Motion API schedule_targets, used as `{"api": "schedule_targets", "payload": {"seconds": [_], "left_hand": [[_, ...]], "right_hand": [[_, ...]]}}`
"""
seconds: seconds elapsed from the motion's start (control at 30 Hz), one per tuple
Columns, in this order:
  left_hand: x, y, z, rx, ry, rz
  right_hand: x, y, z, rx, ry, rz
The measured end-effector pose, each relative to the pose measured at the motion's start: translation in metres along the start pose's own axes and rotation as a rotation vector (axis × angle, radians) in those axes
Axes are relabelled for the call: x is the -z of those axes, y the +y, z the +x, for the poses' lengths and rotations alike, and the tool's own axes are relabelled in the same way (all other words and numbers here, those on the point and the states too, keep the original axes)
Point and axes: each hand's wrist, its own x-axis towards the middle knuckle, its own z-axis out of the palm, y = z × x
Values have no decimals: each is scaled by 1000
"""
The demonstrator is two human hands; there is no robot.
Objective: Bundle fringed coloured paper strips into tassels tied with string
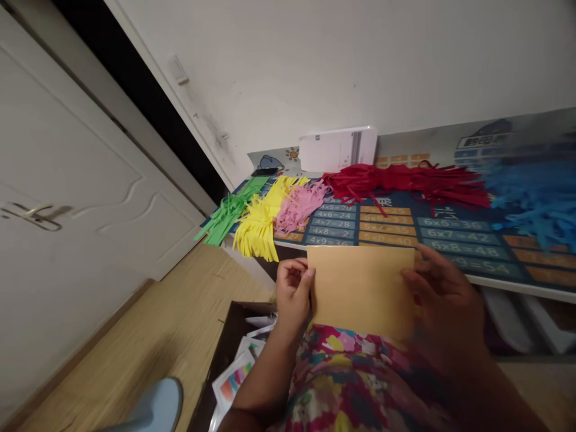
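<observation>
Desk (517,288) with a times-table mat (470,237) on it; from the middle it's green fringe (234,207), yellow fringe (261,217), pink fringe (300,207) around 9ish o'clock, red fringe (400,179) at 12, blue fringe (533,201) at 3.

Between our left hand (292,291) and right hand (450,300) we have a paper sheet (360,288); behind it, tassel bundles (261,219) lie across the multiplication-table mat (333,222); down to our left, cards (236,381) lie in a box (243,310).
</observation>
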Motion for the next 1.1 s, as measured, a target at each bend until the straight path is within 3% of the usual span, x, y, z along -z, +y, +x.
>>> {"api": "schedule_targets", "payload": {"seconds": [0.1, 0.2, 0.27, 0.43, 0.53, 0.63, 0.73, 0.83, 1.0, 1.1], "left_hand": [[5, 8, 0, -47, -90, 147], [10, 15, 1, -54, -178, 232], [11, 17, 2, 1, -197, 232], [12, 18, 2, 220, -198, 121], [11, 19, 1, 259, -149, 94], [10, 23, 0, 223, -111, 130], [7, 28, -1, 166, -138, 181], [5, 34, -1, 70, -168, 239], [5, 39, 5, -96, -231, 317], [6, 38, 7, -89, -288, 276]], "right_hand": [[5, 5, 3, 17, -44, -99], [8, 7, 4, 18, -167, -162], [8, 4, 2, -27, -207, -147], [7, -5, -1, -197, -108, -37], [13, 0, 4, -181, -188, -92], [19, 7, 9, -44, -238, -293], [22, 7, 8, 72, -133, -324], [22, 2, 6, 124, -75, -325], [23, -3, 6, 181, -114, -292], [26, -5, 8, 153, -127, -348]]}}
